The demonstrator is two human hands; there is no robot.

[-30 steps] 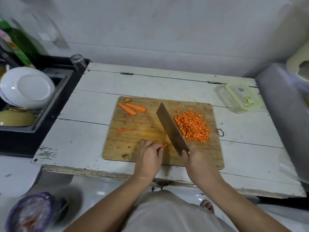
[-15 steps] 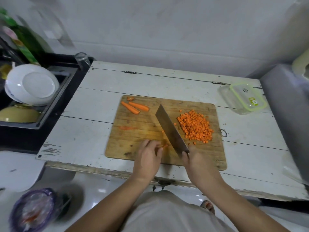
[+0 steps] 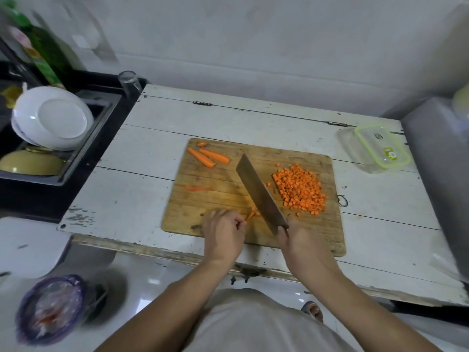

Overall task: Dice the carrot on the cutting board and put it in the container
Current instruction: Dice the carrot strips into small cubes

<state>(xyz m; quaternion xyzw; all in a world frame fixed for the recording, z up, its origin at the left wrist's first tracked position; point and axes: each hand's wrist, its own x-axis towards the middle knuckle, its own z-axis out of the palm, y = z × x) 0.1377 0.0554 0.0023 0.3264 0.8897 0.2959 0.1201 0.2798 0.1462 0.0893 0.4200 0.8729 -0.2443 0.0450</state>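
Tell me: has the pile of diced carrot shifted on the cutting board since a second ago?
No. The diced carrot pile sits on the same right part of the cutting board, equally close to its right edge; only the camera moved.

a few more cut bits [image 3: 255, 214] lie beside the cleaver [image 3: 258, 193] blade.
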